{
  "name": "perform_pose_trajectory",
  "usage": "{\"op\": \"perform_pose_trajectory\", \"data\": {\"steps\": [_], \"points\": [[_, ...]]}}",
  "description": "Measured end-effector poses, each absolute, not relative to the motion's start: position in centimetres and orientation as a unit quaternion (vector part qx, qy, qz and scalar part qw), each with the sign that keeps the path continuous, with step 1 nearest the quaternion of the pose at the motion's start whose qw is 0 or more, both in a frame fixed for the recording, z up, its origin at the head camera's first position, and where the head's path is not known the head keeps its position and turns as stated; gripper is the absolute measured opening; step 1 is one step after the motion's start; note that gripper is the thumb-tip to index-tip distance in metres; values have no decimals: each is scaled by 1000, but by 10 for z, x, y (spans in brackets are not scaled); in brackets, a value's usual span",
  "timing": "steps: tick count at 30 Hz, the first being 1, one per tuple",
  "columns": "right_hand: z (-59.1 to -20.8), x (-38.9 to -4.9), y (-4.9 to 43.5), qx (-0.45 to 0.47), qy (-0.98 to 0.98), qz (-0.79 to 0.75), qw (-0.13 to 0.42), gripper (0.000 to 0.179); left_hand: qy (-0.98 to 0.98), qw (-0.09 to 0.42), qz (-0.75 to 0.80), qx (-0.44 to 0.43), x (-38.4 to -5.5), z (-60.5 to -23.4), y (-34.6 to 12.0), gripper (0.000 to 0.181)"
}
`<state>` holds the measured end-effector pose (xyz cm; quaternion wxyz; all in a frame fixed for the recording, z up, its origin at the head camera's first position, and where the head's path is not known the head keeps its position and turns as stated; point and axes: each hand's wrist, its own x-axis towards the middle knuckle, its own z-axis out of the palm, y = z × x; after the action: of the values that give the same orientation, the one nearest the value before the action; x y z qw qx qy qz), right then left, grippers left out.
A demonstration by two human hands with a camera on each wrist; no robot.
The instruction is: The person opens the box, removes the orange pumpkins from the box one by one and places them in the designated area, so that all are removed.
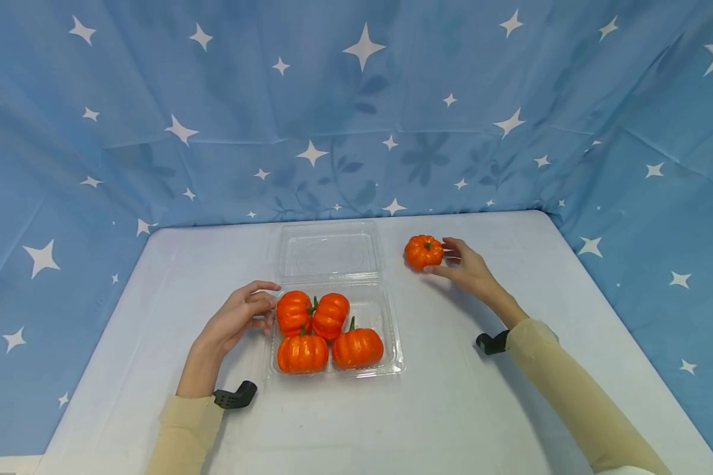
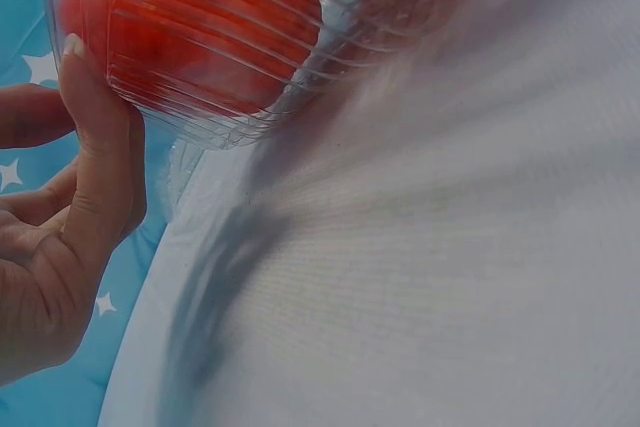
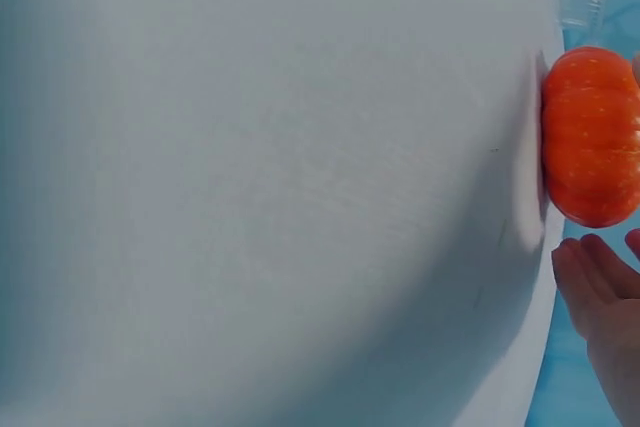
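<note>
A clear plastic clamshell container [image 1: 397, 359] lies with its lid [image 1: 329, 251] folded back, away from the person. Several small orange pumpkins with green stems fill its left and middle part, one of them a front-right pumpkin [image 1: 358, 348]. My left hand [image 1: 237, 316] is at the container's left side, fingertips touching the clear wall, as the left wrist view also shows. A lone pumpkin [image 1: 424, 253] sits on the table to the right of the lid. Around its right side my right hand [image 1: 466, 267] spreads thumb and fingers; in the right wrist view a gap shows between the pumpkin [image 3: 592, 137] and the nearer fingertips.
A white cloth covers the table [image 1: 440, 409]. Blue curtains with white stars [image 1: 333, 99] stand behind it and along both sides. Each wrist wears a small black camera, such as the left one [image 1: 236, 396].
</note>
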<state>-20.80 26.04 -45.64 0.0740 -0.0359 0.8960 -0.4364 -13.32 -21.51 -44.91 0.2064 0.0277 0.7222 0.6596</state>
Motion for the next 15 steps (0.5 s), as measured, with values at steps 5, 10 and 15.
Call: {"op": "perform_pose_trajectory", "data": {"steps": [5, 10, 15], "points": [[-451, -201, 262, -25, 897, -436, 70, 89, 720, 207, 662, 26, -132, -449, -214, 43], [-447, -194, 263, -25, 903, -424, 64, 87, 719, 206, 663, 28, -133, -449, -214, 44], [-441, -184, 261, -30, 903, -426, 46, 85, 720, 205, 662, 27, -133, -449, -214, 43]]}}
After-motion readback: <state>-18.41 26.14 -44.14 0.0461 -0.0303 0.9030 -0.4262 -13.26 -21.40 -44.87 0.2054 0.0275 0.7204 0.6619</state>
